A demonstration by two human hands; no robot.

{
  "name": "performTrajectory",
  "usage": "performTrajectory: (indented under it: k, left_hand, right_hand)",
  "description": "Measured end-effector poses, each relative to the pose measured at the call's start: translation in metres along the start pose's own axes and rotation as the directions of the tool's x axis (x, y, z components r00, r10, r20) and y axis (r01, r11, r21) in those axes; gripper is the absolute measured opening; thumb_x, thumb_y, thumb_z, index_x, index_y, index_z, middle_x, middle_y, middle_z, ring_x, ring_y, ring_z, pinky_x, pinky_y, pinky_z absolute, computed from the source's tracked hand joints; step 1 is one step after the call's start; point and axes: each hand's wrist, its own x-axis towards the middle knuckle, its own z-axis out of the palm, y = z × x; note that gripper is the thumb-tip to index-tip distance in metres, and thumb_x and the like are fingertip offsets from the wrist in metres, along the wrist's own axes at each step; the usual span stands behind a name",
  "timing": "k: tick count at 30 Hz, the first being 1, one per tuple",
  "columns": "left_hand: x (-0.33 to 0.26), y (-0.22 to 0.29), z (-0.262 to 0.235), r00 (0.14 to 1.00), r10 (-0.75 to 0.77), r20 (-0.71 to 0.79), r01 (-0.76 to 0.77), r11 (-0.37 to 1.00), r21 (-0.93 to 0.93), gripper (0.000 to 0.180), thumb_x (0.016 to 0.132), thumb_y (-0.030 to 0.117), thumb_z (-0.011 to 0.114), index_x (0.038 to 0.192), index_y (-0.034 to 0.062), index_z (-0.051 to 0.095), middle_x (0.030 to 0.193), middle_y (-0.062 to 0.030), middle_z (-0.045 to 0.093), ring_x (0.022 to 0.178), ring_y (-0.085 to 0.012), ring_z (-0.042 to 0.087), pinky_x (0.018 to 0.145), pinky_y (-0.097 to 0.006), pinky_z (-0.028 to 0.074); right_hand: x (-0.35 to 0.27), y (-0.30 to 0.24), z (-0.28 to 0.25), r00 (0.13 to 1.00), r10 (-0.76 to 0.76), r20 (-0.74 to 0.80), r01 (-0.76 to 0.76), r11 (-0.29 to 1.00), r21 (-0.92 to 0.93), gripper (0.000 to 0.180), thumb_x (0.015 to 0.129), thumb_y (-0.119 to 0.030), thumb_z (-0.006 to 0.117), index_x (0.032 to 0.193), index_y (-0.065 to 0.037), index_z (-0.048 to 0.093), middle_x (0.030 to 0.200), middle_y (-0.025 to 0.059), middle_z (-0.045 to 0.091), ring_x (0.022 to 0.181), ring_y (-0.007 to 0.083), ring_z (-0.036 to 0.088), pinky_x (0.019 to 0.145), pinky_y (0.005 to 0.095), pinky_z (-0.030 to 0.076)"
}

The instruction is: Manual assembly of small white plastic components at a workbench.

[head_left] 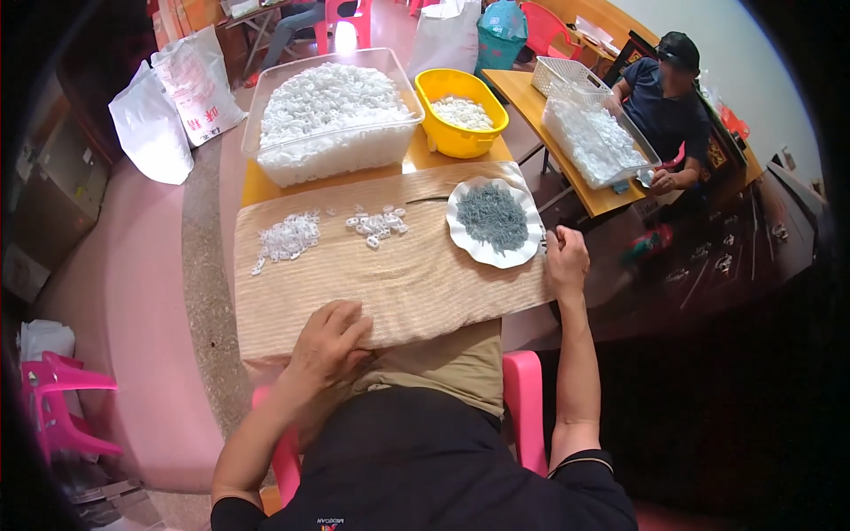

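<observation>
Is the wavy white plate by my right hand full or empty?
Nearly full: a heap of small grey pieces covers the plate, leaving mostly its rim bare.

The middle of the view is bright, and the striped cloth (425,301) is lit quite evenly, with only a soft shadow under the left hand (329,341). A strong glare burns white at the far side, by the red chair (365,22), and the worktop (255,186) shows a small shiny reflection near the clear tub (341,170). The white sack (152,128) is nearly overexposed. The lower right sinks into deep darkness. Straight lines bend toward the rim, the corners are black, and distant things look rather soft.
</observation>
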Motion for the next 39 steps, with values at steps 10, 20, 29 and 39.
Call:
performTrajectory:
  k: [10,20,29,39]
  left_hand:
    - [-0.001,-0.005,0.015,0.996,0.064,-0.062,-0.046,0.964,0.263,0.032,0.075,0.01,0.063,0.107,0.0092,0.061,0.113,-0.0094,0.057,0.106,-0.0274,0.054,0.088,-0.038,0.046]
    - [-0.002,0.0,0.021,0.992,0.072,-0.103,-0.041,0.961,0.273,0.03,0.076,0.008,0.062,0.106,0.01,0.059,0.111,-0.0088,0.056,0.106,-0.0285,0.054,0.088,-0.039,0.046]
    - [-0.01,-0.002,0.03,0.979,0.106,-0.172,-0.054,0.958,0.283,0.033,0.072,0.005,0.065,0.105,0.0084,0.06,0.11,-0.0101,0.058,0.103,-0.0298,0.056,0.087,-0.04,0.046]
    - [-0.014,-0.004,0.036,0.977,0.119,-0.178,-0.059,0.948,0.314,0.041,0.07,0.005,0.064,0.11,0.0109,0.059,0.11,-0.0091,0.058,0.105,-0.0287,0.056,0.089,-0.04,0.046]
  right_hand:
    - [-0.034,-0.01,-0.013,0.912,0.301,0.279,-0.337,0.937,0.092,0.043,0.092,-0.042,0.052,0.112,-0.006,0.064,0.103,0.0226,0.065,0.101,0.0416,0.06,0.085,0.047,0.047]
    - [-0.034,-0.021,-0.024,0.887,0.383,0.258,-0.411,0.91,0.063,0.042,0.09,-0.04,0.054,0.113,-0.006,0.063,0.105,0.0227,0.065,0.102,0.0417,0.06,0.086,0.0481,0.047]
    - [-0.039,-0.017,-0.024,0.871,0.404,0.279,-0.438,0.896,0.07,0.049,0.088,-0.048,0.052,0.117,-0.01,0.063,0.108,0.0245,0.065,0.108,0.0419,0.058,0.091,0.0473,0.045]
    - [-0.039,-0.008,-0.012,0.902,0.341,0.264,-0.37,0.927,0.068,0.05,0.089,-0.047,0.049,0.114,-0.007,0.063,0.107,0.0254,0.064,0.106,0.0435,0.058,0.091,0.0499,0.045]
